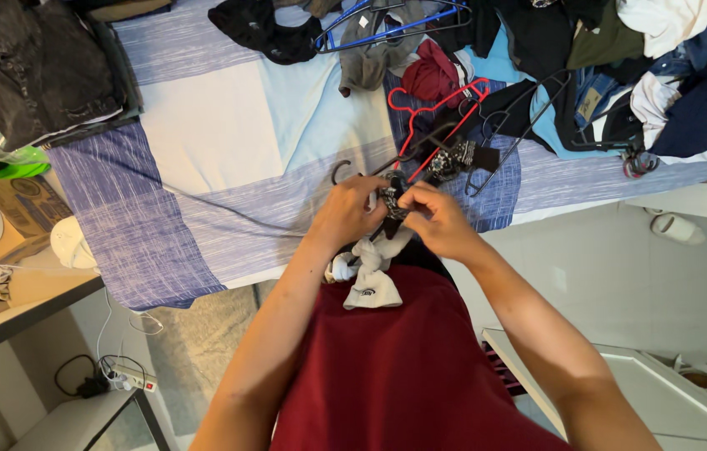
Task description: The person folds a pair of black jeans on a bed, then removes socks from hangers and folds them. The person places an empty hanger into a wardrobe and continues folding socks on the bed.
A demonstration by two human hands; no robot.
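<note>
My left hand (350,210) and my right hand (435,219) meet over the edge of the bed, both pinching a small black-and-white patterned piece of cloth (392,199). White socks (368,266) hang below my hands against my dark red shirt. Just beyond my fingers lie a black hanger (345,169) and a red hanger (441,113) on the bedspread, with another patterned black piece (457,157) beside them.
The bed (203,142) has a blue, white and light-blue patchwork cover. A heap of clothes and hangers (587,67) fills its far right side, with dark folded jeans (32,63) at far left. A side table (2,250) stands left; a power strip (128,380) lies on the floor.
</note>
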